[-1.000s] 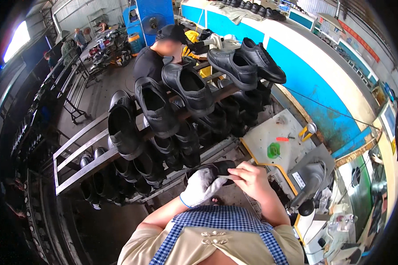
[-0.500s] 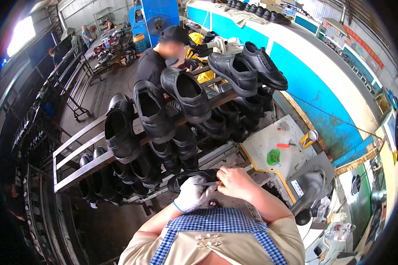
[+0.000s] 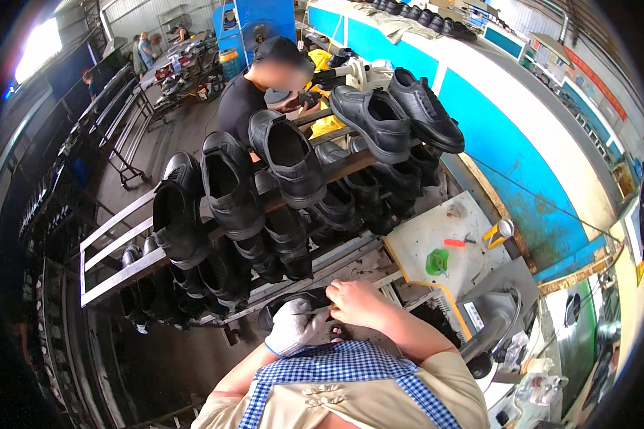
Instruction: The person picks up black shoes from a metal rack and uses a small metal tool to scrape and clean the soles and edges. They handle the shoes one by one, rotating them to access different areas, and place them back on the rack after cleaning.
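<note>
In front of my chest a black shoe [image 3: 270,313] is held low, partly covered by my hands. My left hand [image 3: 293,330], in a white knit glove with a blue cuff edge, is closed round the shoe's near side. Bare, my right hand [image 3: 355,303] is closed at the shoe's right end, its fingers pinched on a thin pale-grey strip or blade [image 3: 322,310] that runs toward the gloved fingers. Its exact kind is too small to tell. Just beyond stands a metal rack [image 3: 114,283] with several black shoes [image 3: 230,187] on its upper and lower bars.
A white work board [image 3: 415,243] at right bears a green item [image 3: 437,262], a red strip [image 3: 454,243] and a yellow can [image 3: 499,233]. Beside it is a grey machine [image 3: 495,307]. Behind the rack a person [image 3: 254,93] in black works with their hands. A blue-and-white partition [image 3: 501,136] stretches along the right.
Both my hands and the shoe have shifted slightly left and down in the picture. The view has moved a little too. The person behind the rack has raised their hands into sight.
</note>
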Demonstrator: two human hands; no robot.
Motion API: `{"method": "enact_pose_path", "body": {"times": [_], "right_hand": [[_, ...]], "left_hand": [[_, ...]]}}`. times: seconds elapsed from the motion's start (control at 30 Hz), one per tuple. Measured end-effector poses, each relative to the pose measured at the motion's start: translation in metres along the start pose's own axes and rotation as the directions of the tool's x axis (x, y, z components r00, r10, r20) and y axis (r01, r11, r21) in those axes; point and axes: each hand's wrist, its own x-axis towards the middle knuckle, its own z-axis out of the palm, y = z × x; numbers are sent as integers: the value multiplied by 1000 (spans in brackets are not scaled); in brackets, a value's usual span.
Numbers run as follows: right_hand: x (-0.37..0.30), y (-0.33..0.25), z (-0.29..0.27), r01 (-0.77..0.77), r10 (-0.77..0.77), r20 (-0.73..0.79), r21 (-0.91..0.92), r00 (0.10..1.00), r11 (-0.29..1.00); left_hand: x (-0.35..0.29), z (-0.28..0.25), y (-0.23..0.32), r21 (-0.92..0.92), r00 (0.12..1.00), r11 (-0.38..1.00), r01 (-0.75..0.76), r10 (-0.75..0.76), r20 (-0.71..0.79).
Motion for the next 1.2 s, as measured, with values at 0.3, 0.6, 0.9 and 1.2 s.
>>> {"method": "enact_pose_path", "body": {"times": [0.3,0.6,0.9,1.2], "right_hand": [[37,-7,37,244,-257,36,210,966,947],[78,-76,75,535,-526,-101,109,844,838],[103,-155,89,648,-695,318,254,645,718],[124,-172,74,288,-506,84,736,859,612]], "left_hand": [[-37,-10,-10,5,981,1000,20,-19,-194],[-116,-34,-31,-55,884,974,220,-223,-410],[-200,-88,-7,-618,440,766,177,-623,-647],[-237,-116,0,-481,432,874,68,-460,-775]]}}
